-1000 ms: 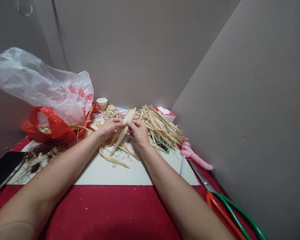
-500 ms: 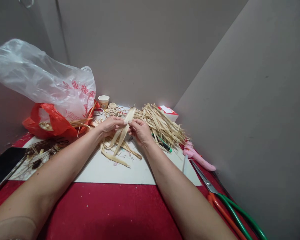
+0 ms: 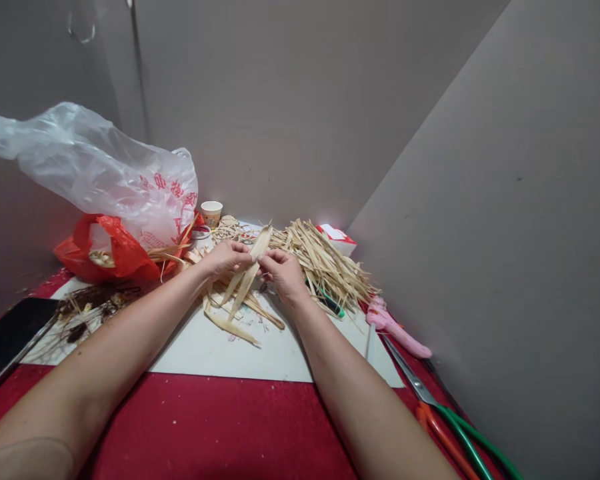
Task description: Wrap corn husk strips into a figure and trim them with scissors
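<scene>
A pale, dry husk strip (image 3: 261, 244) is pinched between both hands, split into two tails that hang below the fingers. My left hand (image 3: 229, 257) grips its left edge with thumb and fingers. Close beside it, my right hand (image 3: 281, 272) pinches the same strip from the right. Loose husk strips (image 3: 233, 329) lie on the white board (image 3: 220, 363) under the hands. Just beyond my right hand is a large pile of dry strips (image 3: 325, 260). A green and black tool handle (image 3: 334, 305) pokes out from under that pile.
At left stand a red plastic bag (image 3: 113, 250), a clear bag (image 3: 115, 173) and dark root-like fibres (image 3: 85, 310). A paper cup (image 3: 211, 213) is at the back. At right lie a pink glue gun (image 3: 395, 330) and large scissors (image 3: 430, 397). A black flat device (image 3: 10, 340) sits far left.
The whole scene sits slightly lower in view as the camera tilted up. Both hands keep their hold on the husk strip, with little visible movement.
</scene>
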